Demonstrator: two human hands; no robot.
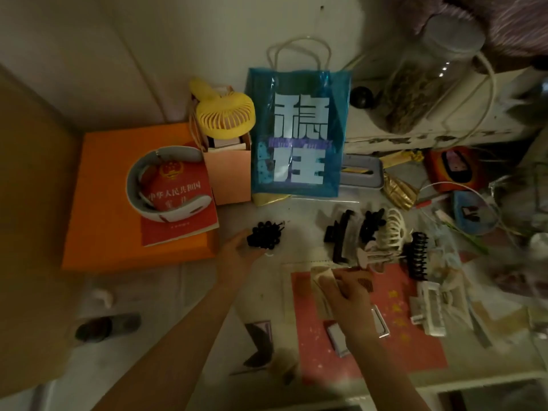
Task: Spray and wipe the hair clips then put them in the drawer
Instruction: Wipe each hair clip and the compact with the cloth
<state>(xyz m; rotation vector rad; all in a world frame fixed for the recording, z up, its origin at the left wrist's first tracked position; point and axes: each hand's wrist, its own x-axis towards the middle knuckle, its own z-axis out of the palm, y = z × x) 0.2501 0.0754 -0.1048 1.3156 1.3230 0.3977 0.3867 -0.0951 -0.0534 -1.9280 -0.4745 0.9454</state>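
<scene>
Cluttered pale tabletop fills frame. Orange box at left, red booklet on top. Blue bag upright at upper centre, yellow fan beside it. Row of hair clips right of centre: long black clip, cream claw clip, black spiral clip. Left hand at centre, fingers gripping black beaded clip. Right hand lower right of centre, pinching pale wipe.
</scene>
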